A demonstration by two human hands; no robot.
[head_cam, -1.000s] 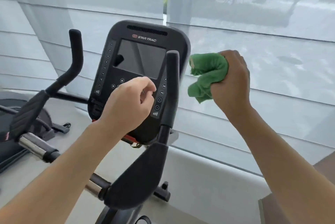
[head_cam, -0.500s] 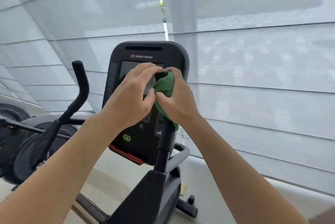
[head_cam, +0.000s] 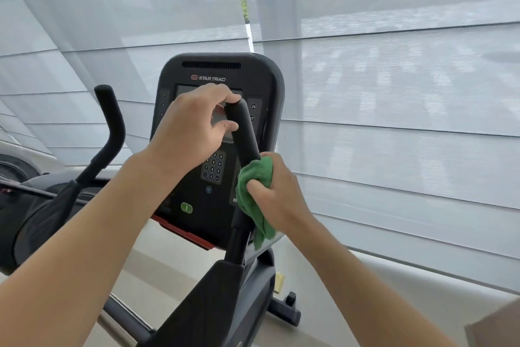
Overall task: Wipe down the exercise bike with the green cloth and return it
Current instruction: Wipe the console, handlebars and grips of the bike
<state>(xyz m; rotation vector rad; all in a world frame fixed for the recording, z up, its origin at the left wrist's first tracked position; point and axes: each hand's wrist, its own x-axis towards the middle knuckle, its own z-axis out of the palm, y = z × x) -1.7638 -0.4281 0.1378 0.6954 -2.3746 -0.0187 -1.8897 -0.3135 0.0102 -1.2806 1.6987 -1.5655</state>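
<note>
The black exercise bike's console (head_cam: 216, 71) stands in front of me, with a keypad and a green button on its face. Its right handlebar grip (head_cam: 243, 133) rises upright before the console. My left hand (head_cam: 191, 124) holds the top of that grip, fingers curled over its tip and thumb against its side. My right hand (head_cam: 277, 192) grips the green cloth (head_cam: 253, 186), which is wrapped round the lower part of the same grip; a loose end of the cloth hangs down. The left handlebar grip (head_cam: 111, 121) stands free.
Sheer grey window blinds (head_cam: 394, 93) fill the background close behind the bike. Another dark machine (head_cam: 17, 169) sits at the far left. The bike's base and foot (head_cam: 289, 310) rest on a pale floor.
My right hand has slid the cloth from the top of the right grip down to its lower part. My left hand has moved onto the grip's tip.
</note>
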